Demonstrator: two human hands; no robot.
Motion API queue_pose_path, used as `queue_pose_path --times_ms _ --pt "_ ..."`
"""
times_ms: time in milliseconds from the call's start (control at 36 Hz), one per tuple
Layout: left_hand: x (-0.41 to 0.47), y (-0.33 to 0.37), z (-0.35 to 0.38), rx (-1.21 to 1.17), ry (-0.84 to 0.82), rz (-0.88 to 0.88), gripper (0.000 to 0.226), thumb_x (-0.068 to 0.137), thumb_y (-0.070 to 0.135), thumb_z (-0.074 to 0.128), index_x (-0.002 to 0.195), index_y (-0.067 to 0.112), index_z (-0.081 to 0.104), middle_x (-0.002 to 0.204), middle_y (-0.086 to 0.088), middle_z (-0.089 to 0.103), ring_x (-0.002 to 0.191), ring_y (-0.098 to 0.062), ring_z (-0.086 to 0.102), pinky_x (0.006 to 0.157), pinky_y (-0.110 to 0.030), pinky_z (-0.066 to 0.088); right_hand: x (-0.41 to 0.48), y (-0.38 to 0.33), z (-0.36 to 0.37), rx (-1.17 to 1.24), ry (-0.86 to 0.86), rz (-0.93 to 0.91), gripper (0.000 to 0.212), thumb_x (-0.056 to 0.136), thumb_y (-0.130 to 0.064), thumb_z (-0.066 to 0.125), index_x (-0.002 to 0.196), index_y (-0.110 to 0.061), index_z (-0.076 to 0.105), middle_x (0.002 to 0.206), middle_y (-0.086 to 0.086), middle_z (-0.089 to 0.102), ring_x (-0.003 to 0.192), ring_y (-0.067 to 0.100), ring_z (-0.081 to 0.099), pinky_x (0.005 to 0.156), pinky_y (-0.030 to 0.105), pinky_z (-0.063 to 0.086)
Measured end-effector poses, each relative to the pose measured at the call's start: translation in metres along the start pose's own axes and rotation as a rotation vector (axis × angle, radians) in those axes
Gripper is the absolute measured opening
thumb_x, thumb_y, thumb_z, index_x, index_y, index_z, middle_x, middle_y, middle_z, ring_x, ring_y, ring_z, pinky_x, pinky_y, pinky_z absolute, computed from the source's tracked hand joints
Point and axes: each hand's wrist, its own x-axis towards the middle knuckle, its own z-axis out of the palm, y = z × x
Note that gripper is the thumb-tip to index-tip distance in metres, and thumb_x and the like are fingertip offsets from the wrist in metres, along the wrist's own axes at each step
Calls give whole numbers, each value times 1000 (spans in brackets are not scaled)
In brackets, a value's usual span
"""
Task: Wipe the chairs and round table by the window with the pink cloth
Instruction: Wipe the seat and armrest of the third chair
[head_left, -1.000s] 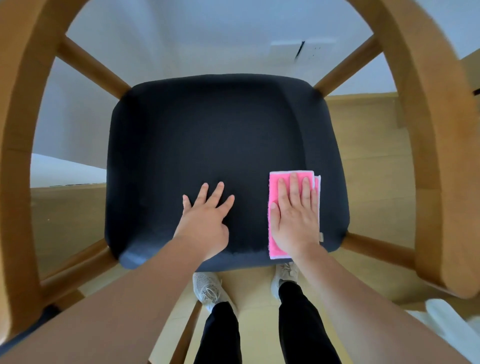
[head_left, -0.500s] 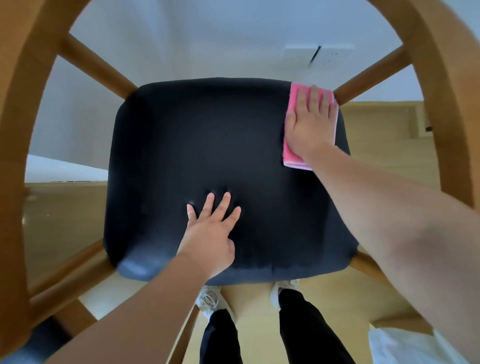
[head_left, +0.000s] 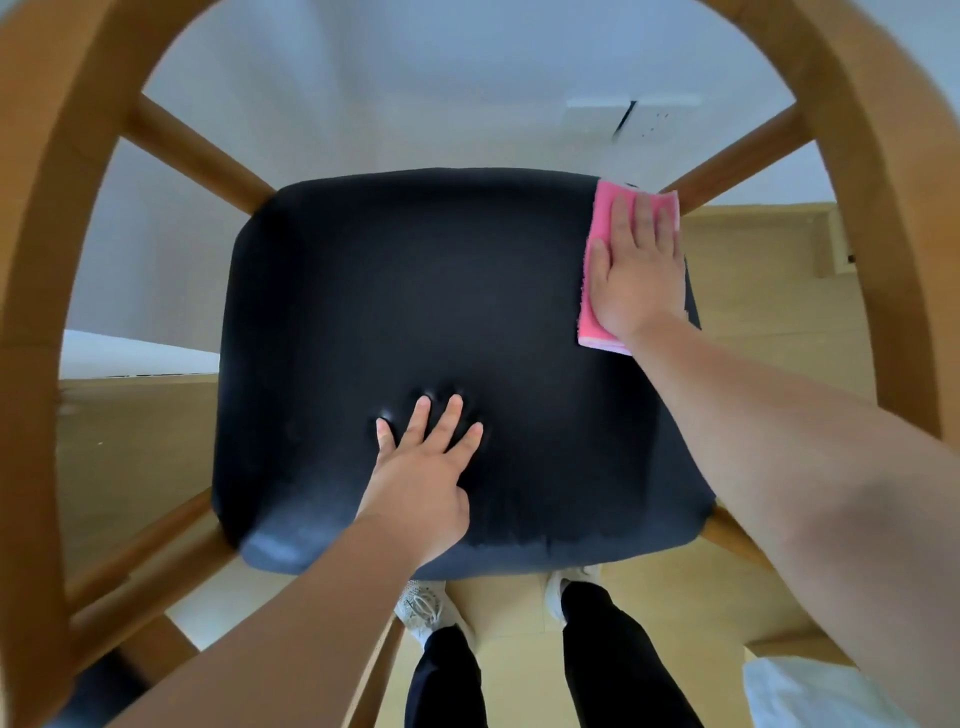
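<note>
I look straight down at a chair with a dark navy seat cushion (head_left: 415, 312) inside a curved wooden frame (head_left: 893, 218). The folded pink cloth (head_left: 592, 317) lies flat on the seat's far right corner. My right hand (head_left: 636, 270) presses on it with straight fingers, covering most of it. My left hand (head_left: 428, 467) rests flat on the near middle of the cushion, fingers spread and denting the fabric. The round table is out of view.
Wooden spokes (head_left: 192, 150) run from the frame to the seat at each corner. A white wall with a socket plate (head_left: 628, 117) lies beyond the chair. My shoes (head_left: 423, 605) stand on the light wood floor. A white cloth-like thing (head_left: 810, 691) shows at bottom right.
My right hand slid the pink cloth from the seat's near right edge up to the far right corner. My left hand stayed pressed on the cushion.
</note>
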Motion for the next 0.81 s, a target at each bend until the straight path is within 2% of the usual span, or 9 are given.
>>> queue_pose_path --times_ms 139,306,445,528,639,750,806 --pt "0 -1 2 0 32 16 70 91 24 37 152 32 4 159 3 -17 145 -27 -17 116 -56 -2 -38 19 9 69 -37 121 61 103 -45 6 156 -17 -6 164 7 -5 151 27 -6 122 38 0" --pt "1 -3 7 20 74 31 72 89 24 40 152 32 6 159 3 -14 145 -28 -15 115 -57 0 -120 36 30 140 -34 344 60 104 -41 13 157 -17 -2 164 7 0 151 26 -1 122 37 1" --pt "-3 -5 10 27 106 46 71 90 25 39 152 32 4 159 2 -16 145 -27 -16 116 -55 -2 -187 41 45 177 -32 420 60 103 -41 12 156 -17 3 164 8 2 151 25 -2 122 35 -1" --pt "-15 -6 15 -6 170 47 69 91 24 37 152 28 7 159 -1 -14 146 -20 -15 118 -48 -5 -205 40 51 183 -35 413 66 97 -45 8 156 -16 5 164 9 2 151 27 -2 121 35 -2" --pt "-49 -12 37 -109 268 64 64 90 19 40 151 22 20 160 -2 6 147 -16 1 119 -34 -5 -205 40 52 196 -17 396 68 95 -44 9 156 -14 6 164 10 2 151 28 -3 122 38 0" --pt "-87 -17 64 -262 325 -8 60 79 7 59 138 16 49 146 -5 43 135 -25 39 112 -33 18 -207 39 52 200 -3 370 72 93 -47 4 156 -12 6 163 13 1 150 31 -3 122 42 2" --pt "-105 -17 75 -333 355 -75 57 79 6 60 135 17 53 141 -1 48 130 -24 45 108 -31 25 -207 38 52 192 -8 354 72 94 -47 5 156 -11 6 163 14 0 150 32 -4 122 43 2"
